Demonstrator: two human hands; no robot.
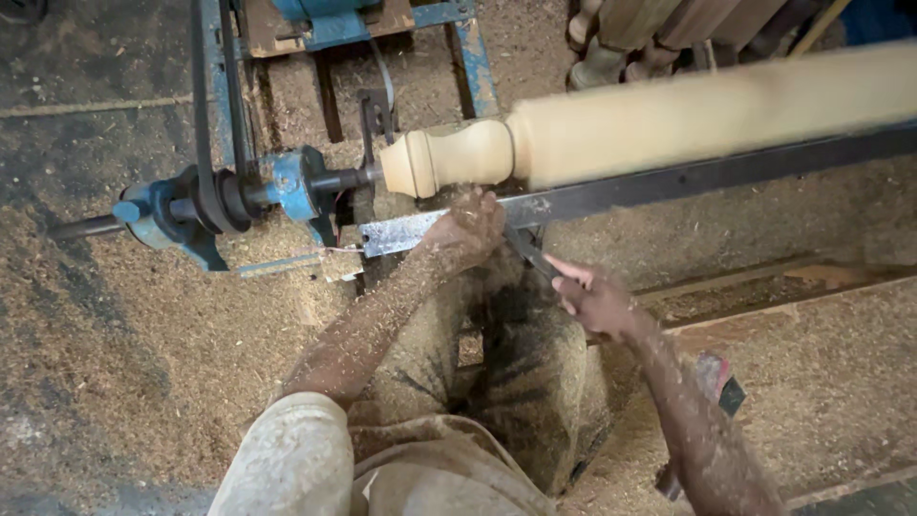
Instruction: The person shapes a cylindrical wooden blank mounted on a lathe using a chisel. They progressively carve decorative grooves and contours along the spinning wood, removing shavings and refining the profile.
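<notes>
A long pale wooden spindle (669, 115) spins on a lathe, its left end turned into a rounded bulb (449, 158). My left hand (468, 225), dusted with shavings, rests on the metal tool rest (669, 182) just below the bulb and presses on the blade end of a chisel (527, 250). My right hand (597, 301) grips the chisel's handle lower down, near my body. The tool's tip is hidden behind my left hand.
The blue lathe headstock (287, 186) with its pulley and black drive belt (205, 115) sits at left. Sawdust (124, 334) covers the floor. More turned wooden pieces (650, 38) lie at the top right. A wooden beam (764, 306) runs at right.
</notes>
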